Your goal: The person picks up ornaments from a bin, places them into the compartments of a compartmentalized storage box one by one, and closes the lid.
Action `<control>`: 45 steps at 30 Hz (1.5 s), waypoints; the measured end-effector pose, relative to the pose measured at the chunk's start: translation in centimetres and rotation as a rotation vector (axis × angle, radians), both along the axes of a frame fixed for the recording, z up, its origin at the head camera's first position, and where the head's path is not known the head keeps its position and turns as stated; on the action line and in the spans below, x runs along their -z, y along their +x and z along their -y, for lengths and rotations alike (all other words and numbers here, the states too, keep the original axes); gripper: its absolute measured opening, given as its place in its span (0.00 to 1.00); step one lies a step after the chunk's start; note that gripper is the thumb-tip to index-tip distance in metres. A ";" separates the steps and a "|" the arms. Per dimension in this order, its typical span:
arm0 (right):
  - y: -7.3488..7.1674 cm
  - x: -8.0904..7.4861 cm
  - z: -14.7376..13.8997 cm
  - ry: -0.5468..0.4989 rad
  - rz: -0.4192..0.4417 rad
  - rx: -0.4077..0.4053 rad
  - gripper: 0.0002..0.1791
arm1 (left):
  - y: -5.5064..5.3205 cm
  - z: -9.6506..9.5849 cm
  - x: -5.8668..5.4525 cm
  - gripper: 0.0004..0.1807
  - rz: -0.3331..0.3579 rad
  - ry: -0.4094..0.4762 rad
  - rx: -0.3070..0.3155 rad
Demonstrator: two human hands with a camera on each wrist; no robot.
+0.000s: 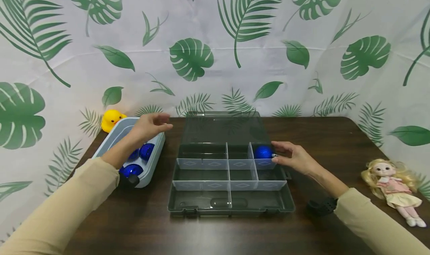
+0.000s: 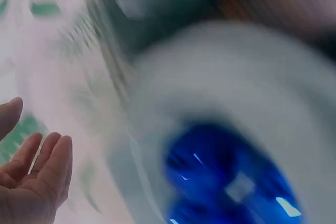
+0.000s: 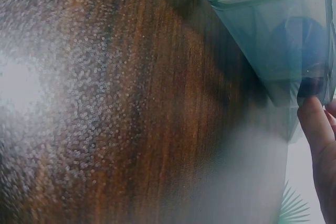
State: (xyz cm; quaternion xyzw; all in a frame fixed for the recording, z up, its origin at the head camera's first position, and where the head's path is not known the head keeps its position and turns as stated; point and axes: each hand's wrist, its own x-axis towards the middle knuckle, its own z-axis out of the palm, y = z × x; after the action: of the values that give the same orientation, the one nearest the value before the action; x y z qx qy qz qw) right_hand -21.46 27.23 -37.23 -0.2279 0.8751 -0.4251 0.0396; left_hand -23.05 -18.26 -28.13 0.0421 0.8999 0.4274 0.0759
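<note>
In the back right compartment of the grey plastic divider box sits a glittery blue bauble. Thumb and fingers of my right hand reach over the box's right side and pinch the bauble's small cap. The right wrist view shows the bauble dimly through the box wall, with the fingertips close to it. Above the far right part of the pale blue tray, my left hand hovers with loose fingers and holds nothing. Several blue baubles lie in that tray, partly hidden by my left arm.
The box's see-through lid is laid back towards the printed cloth. A yellow rubber duck stands behind the tray. On the right of the dark wooden table lies a blond doll.
</note>
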 end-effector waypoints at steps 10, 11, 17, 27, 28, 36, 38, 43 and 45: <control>0.0 0.2 0.1 -0.010 0.005 0.000 0.31 | -0.7 6.9 1.3 0.30 0.048 -0.228 -0.113; 0.0 0.2 0.2 -0.005 0.004 0.001 0.31 | -0.7 7.1 1.5 0.30 0.053 -0.245 -0.109; 0.0 0.1 0.1 0.007 -0.020 0.007 0.31 | -0.8 7.5 2.0 0.29 0.021 -0.337 -0.100; 0.0 0.0 0.0 0.010 -0.004 0.012 0.32 | -0.9 7.7 3.7 0.28 -0.080 -0.424 -0.093; 0.0 0.0 0.1 0.011 -0.005 0.010 0.31 | -0.9 7.6 3.9 0.28 -0.094 -0.433 -0.085; -0.1 0.4 0.0 0.014 0.010 0.012 0.32 | -0.7 7.0 4.5 0.28 -0.089 -0.452 -0.085; -0.1 0.5 -0.1 0.017 0.011 0.014 0.32 | -0.6 6.9 4.4 0.27 -0.067 -0.441 -0.093; -0.2 0.5 -0.1 0.021 0.006 0.009 0.32 | -0.5 6.7 4.2 0.30 -0.016 -0.441 -0.091; -0.2 0.5 -0.1 0.020 0.009 0.007 0.32 | -0.4 6.8 4.1 0.32 0.006 -0.452 -0.082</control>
State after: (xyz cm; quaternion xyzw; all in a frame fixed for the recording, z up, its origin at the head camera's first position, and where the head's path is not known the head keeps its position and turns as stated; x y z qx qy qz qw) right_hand -21.66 27.33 -37.76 -0.2223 0.8799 -0.4176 0.0445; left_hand -23.47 -25.02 -32.24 -0.0137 0.9735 0.2176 0.0685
